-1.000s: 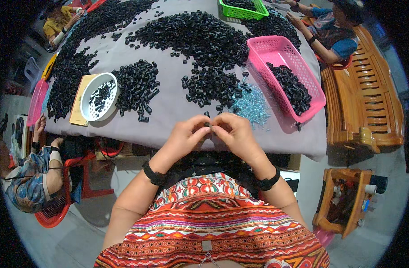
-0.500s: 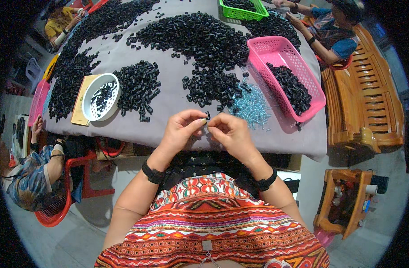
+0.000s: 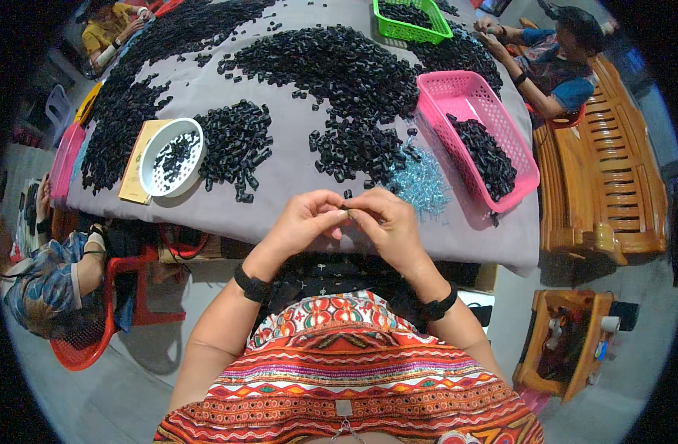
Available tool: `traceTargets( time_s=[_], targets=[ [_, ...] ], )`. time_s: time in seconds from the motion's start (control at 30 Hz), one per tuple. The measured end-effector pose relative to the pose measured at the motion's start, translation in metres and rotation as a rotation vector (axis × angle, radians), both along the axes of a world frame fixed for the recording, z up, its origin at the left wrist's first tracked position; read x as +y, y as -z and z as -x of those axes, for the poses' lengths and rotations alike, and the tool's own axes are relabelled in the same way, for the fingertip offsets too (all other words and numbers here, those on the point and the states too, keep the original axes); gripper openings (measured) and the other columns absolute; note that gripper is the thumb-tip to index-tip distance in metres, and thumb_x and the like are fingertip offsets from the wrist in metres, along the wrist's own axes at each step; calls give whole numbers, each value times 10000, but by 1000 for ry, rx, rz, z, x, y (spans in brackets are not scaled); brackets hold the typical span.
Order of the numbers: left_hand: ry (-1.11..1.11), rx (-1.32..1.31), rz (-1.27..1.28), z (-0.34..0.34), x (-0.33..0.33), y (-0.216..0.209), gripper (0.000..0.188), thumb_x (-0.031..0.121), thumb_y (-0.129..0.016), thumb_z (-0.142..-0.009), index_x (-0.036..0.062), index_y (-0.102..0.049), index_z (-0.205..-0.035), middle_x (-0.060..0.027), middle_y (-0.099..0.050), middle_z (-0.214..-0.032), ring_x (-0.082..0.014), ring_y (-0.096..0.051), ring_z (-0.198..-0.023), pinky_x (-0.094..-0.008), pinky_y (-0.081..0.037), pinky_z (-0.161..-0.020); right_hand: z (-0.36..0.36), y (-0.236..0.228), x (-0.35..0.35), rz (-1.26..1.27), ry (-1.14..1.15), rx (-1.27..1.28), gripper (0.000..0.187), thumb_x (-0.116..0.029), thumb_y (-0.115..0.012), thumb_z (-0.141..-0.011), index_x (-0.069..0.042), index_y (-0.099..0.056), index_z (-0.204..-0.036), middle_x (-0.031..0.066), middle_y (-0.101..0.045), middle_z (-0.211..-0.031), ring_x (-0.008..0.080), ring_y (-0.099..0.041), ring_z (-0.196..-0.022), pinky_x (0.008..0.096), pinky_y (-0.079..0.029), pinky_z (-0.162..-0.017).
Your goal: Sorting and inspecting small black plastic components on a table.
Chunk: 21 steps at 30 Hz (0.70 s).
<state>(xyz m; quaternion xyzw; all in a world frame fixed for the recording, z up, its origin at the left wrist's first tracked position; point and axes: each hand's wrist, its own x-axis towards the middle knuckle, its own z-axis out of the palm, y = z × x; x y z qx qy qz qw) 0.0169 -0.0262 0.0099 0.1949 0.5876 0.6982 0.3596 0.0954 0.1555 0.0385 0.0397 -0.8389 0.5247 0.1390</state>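
Note:
My left hand [image 3: 307, 220] and my right hand [image 3: 386, 220] meet above the table's near edge, fingertips touching. Both are closed in a pinch around one small dark piece [image 3: 346, 209], mostly hidden by the fingers. Just beyond them lies a heap of small black plastic pieces [image 3: 354, 146]. To the right of that heap is a scatter of small clear bluish pieces [image 3: 420, 185]. A pink perforated basket [image 3: 518, 122] with black pieces inside stands farther right. On the left, a white bowl [image 3: 152, 140] holding tiny black parts rests on a tan book or pad [image 3: 134, 194] beside another black heap [image 3: 237, 148].
Large black piles [image 3: 324, 63] cover much of the grey tablecloth [image 3: 294, 122]. A green basket [image 3: 413, 33] is at the far side. People work at the far left, at the left and at the right [image 3: 554, 74]. A wooden bench [image 3: 620, 170] stands at right, a red chair [image 3: 117, 303] at left.
My hands have drawn closer together, fingertips now meeting on the small piece. The view has shifted slightly, and the person at left has moved a hand.

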Motion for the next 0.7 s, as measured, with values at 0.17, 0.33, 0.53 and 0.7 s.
traceTargets(
  time_s=[0.17,0.33,0.53,0.7],
  targets=[
    [-25,-86,-31,3,-1,-3,128,94,-619,-960,10,-605,-1055,-75,-707,-901,-84,-645,-678,-224,-531,-617,24,-2,12,-196,46,162,174,-65,-669,-859,-23,-695,-1026,137,-651,-881,277,-644,-727,359,-512,-650],
    [-35,-85,-30,0,1,0,104,76,-614,-958,11,-597,-1038,-81,-707,-890,-91,-647,-667,-235,-539,-615,52,1,15,-603,86,74,64,-108,-634,-852,-46,-637,-869,136,-611,-853,358,-651,-790,463,-522,-677],
    [-42,-129,-63,-1,3,0,94,70,-620,-954,8,-601,-1021,-82,-705,-888,-91,-648,-661,-237,-543,-600,66,7,11,-760,70,98,40,-50,-602,-787,-44,-593,-826,147,-604,-834,353,-652,-785,462,-530,-667],
    [-43,-115,-58,1,2,4,96,70,-630,-947,9,-607,-1017,-77,-704,-883,-91,-647,-658,-237,-542,-594,61,8,12,-769,74,73,59,-31,-586,-790,-42,-585,-848,145,-600,-835,354,-653,-803,461,-530,-668]
  ],
)
